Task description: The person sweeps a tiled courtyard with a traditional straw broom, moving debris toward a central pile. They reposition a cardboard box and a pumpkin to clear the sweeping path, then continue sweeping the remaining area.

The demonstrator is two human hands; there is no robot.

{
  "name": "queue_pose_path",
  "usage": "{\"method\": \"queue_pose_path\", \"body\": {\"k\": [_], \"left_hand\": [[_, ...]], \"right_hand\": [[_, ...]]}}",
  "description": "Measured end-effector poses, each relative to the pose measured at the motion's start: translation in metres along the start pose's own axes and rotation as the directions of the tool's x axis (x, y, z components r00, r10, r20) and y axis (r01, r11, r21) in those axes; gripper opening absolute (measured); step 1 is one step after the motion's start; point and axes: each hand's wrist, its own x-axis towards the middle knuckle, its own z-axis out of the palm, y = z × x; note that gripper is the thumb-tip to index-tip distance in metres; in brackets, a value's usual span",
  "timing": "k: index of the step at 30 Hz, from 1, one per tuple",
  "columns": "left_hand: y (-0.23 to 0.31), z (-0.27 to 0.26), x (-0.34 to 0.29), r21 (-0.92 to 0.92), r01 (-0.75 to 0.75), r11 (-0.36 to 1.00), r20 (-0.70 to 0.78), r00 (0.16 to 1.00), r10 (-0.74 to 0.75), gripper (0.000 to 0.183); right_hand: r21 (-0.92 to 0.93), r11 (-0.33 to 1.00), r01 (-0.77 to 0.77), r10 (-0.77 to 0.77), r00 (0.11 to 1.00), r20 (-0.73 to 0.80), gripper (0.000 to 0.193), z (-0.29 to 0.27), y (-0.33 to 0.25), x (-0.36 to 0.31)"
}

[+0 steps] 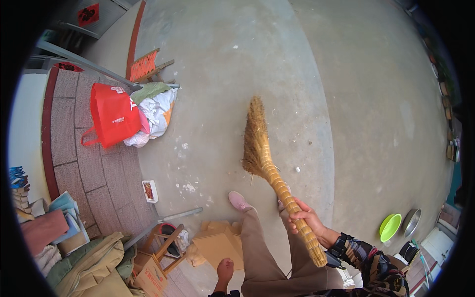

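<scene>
The right hand is wrapped round the handle of the broom, mid-scene over the floor; the left hand curls closed, apparently empty. Clearing looks unfinished: a white scrap and pale flecks lie ungathered.

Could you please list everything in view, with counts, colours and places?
broom: 1, straw yellow, centre
floor: 1, grey, centre
shopping bag: 1, red, upper left
plastic bag: 1, white, beside the shopping bag
folding seat: 1, orange and brown, upper left
red signs: 2, red, upper left
tray: 1, white, left of centre
cardboard boxes: at least 2, brown, lower left
stool: 1, brown, lower left
clothes: several, olive and tan, lower left
basins: 2, lime green and silver, lower right
small items: several, mixed, right rim
shoes: 2, pink, lower centre
trousers: 1 pair, brown, lower centre
right hand: 1, bare, gripping the broom
left hand: 1, bare, curled, lower centre
</scene>
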Motion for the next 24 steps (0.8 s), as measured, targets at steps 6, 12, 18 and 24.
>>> {"method": "queue_pose_path", "body": {"k": [6, 12, 18, 24], "left_hand": [[0.036, 0.016, -0.028, -0.138, 0.020, 0.990, -0.039, 0.999, -0.026, 0.024], [0.097, 0.031, 0.008, -0.379, -0.029, 0.925, 0.006, 0.999, 0.034, 0.026], [0.119, 0.073, 0.042, -0.708, 0.301, 0.638, 0.287, 0.949, -0.130, 0.043], [0.163, 0.124, 0.066, -0.719, 0.429, 0.546, 0.337, 0.903, -0.266, 0.043]], "right_hand": [[-0.075, 0.972, -0.221, 0.228, 0.969, 0.092, 0.061, 0.025, 0.091, 0.050], [0.003, 0.925, -0.381, 0.379, 0.922, 0.075, 0.037, 0.020, 0.149, 0.095], [-0.019, 0.727, -0.686, 0.684, 0.722, 0.107, 0.030, -0.049, 0.161, 0.038], [0.288, 0.703, -0.651, 0.580, 0.758, 0.299, 0.017, -0.077, 0.163, 0.023]]}}
